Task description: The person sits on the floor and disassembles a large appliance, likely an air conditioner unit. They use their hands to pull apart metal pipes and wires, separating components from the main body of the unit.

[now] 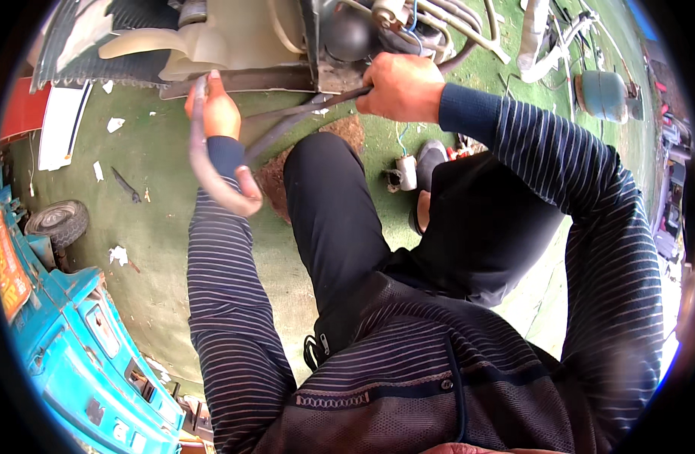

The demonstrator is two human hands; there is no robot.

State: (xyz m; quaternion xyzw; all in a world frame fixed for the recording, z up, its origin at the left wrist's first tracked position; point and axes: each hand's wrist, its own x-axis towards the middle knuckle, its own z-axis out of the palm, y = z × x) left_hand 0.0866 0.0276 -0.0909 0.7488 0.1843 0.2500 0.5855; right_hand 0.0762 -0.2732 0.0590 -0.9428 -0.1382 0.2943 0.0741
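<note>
An opened outdoor air-conditioner unit lies at the top, with a pale plastic fan (185, 51) and a dark round compressor (349, 34). My left hand (217, 112) is closed at the unit's lower edge on a grey, rubbery tube (205, 163), which curves down over my wrist and is blurred by motion. My right hand (402, 87) is wrapped round a darker stretch of tube (306, 107) in front of the compressor. That stretch runs left toward my left wrist; my forearm hides whether both are one piece.
Bent pipes (457, 19) crowd the unit's right side. A small white cylinder (406, 172) with wires lies by my shoe. At the right stands a blue-grey gas canister (603, 96). A turquoise vehicle (83, 356) and a loose wheel (56, 222) are at the left. Scraps litter the green floor (155, 295).
</note>
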